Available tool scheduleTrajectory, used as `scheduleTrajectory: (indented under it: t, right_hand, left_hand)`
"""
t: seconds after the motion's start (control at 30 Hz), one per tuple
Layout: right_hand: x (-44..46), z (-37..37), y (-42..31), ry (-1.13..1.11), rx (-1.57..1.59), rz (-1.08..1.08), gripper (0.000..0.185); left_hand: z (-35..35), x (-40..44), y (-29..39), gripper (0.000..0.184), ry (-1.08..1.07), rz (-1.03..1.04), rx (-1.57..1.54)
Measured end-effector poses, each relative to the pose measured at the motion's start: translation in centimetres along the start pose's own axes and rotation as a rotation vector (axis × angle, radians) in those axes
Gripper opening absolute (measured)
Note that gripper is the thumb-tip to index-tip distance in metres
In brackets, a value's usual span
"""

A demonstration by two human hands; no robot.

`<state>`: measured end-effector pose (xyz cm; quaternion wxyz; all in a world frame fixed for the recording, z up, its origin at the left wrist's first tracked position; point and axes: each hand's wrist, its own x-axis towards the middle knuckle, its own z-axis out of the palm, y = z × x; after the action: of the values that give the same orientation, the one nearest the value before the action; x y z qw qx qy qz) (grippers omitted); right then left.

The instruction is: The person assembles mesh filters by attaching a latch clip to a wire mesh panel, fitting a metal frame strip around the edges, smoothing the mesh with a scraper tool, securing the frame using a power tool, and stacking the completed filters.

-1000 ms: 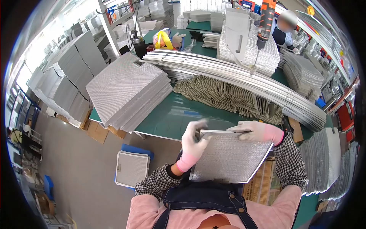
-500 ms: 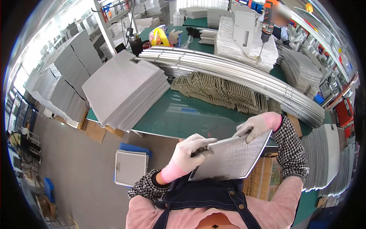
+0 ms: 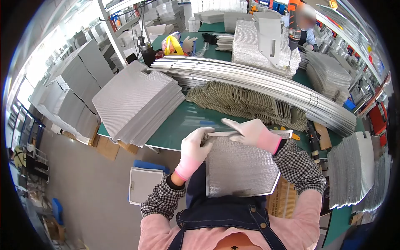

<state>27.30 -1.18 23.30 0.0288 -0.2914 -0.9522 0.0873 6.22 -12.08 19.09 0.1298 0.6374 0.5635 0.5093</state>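
A framed metal mesh panel [image 3: 241, 171] with a thin silvery rim rests against my lap and the bench's near edge, one lower corner cut at a slant. My left hand [image 3: 196, 146], in a white and pink glove, is closed around its upper left corner. Above the panel's top edge is my gloved right hand [image 3: 252, 134], index finger stretched out to the left and fingers apart. Whether its lower fingers touch the rim I cannot tell. Just beyond both hands lies the green bench top [image 3: 183, 129].
Stacked mesh sheets [image 3: 133, 100] stand on the left of the bench. Long metal strips [image 3: 250, 75] lie behind a heap of khaki slats [image 3: 237, 100]. A power driver [image 3: 294, 31] hangs above; another tool [image 3: 312, 141] lies at right. A co-worker [image 3: 307, 33] is across the bench.
My right hand has let go of the panel's upper right area and moved left along the top edge. The panel has turned to lie squarer to me, and my left hand has risen slightly.
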Motion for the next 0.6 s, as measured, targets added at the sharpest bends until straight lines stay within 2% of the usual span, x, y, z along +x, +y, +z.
scheduleTrajectory:
  t: [0.03, 0.1, 0.13, 0.17, 0.2, 0.27, 0.4, 0.47, 0.6]
  right_hand:
    - [0.4, 1.1, 0.0, 0.137, -0.042, -0.083, 0.063]
    - [0.7, 1.3, -0.6, 0.142, -0.131, -0.120, 0.061]
    - [0.8, 1.4, -0.7, 0.139, -0.224, -0.155, 0.059]
    - [0.5, 2.3, -0.4, 0.319, -0.260, -0.276, 0.056]
    - [0.4, 2.0, -0.6, 0.318, -0.256, -0.275, 0.056]
    - [-0.3, 1.3, -1.3, 0.295, -0.315, -0.355, 0.055]
    - [-1.8, -0.7, -2.5, 0.178, -0.315, -0.314, 0.053]
    - [-2.1, -1.1, -2.9, -0.008, -0.315, -0.268, 0.052]
    - [-1.9, -0.5, -2.5, -0.022, -0.263, -0.206, 0.051]
  left_hand:
    - [0.0, 0.1, 0.2, 0.028, -0.025, -0.066, -0.011]
    - [0.0, 0.2, 0.0, 0.028, -0.049, -0.126, -0.017]
    - [0.2, -0.1, -0.8, 0.027, -0.057, -0.247, -0.174]
    - [0.2, -0.3, -1.3, 0.027, -0.064, -0.369, -0.333]
    - [-0.1, -0.3, -1.4, 0.027, -0.066, -0.371, -0.331]
    - [-0.4, -0.8, -1.4, 0.029, -0.160, -0.631, -0.736]
    - [1.5, -2.6, -2.6, 0.028, -0.064, -0.641, -0.831]
    - [2.1, -2.9, -2.1, 0.028, -0.055, -0.640, -0.820]
    - [3.3, -2.8, -1.1, 0.025, 0.040, -0.665, -0.882]
